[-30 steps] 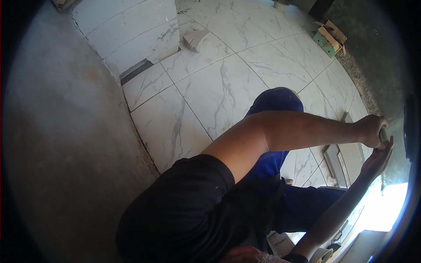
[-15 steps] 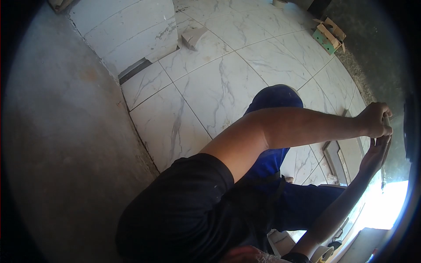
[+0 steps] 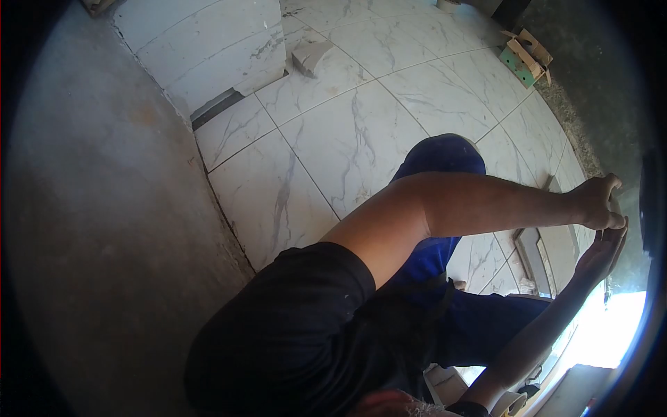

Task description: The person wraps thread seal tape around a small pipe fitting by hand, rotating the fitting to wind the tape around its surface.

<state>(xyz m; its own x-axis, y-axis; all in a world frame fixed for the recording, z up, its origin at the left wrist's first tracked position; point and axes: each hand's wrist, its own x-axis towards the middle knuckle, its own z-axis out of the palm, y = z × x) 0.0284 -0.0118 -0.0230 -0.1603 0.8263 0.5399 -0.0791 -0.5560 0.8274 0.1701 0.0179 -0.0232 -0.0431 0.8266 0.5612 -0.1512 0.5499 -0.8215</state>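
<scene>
My left hand (image 3: 599,202) is at the far right, at the end of the bare arm that crosses the view. Its fingers are curled and closed near the dark wall (image 3: 636,139); whatever lies between them is too thin and dim to name. Just below, my right hand (image 3: 602,254) reaches up with its fingers stretched out, the tips meeting the left hand's fingers. The thumb stands a little apart from them. I see no separate thing clearly in the right hand.
Marbled white floor tiles (image 3: 361,132) spread ahead, with a broken piece (image 3: 310,57) on them. A green and brown cardboard box (image 3: 526,58) stands by the far wall. Cut grey pieces (image 3: 533,254) lie below my left forearm. A bare concrete surface (image 3: 104,208) runs along the left.
Both hands have shifted slightly down and to the right, still together. The left hand's fingers remain curled. The floor and box have moved a little rightward in view.
</scene>
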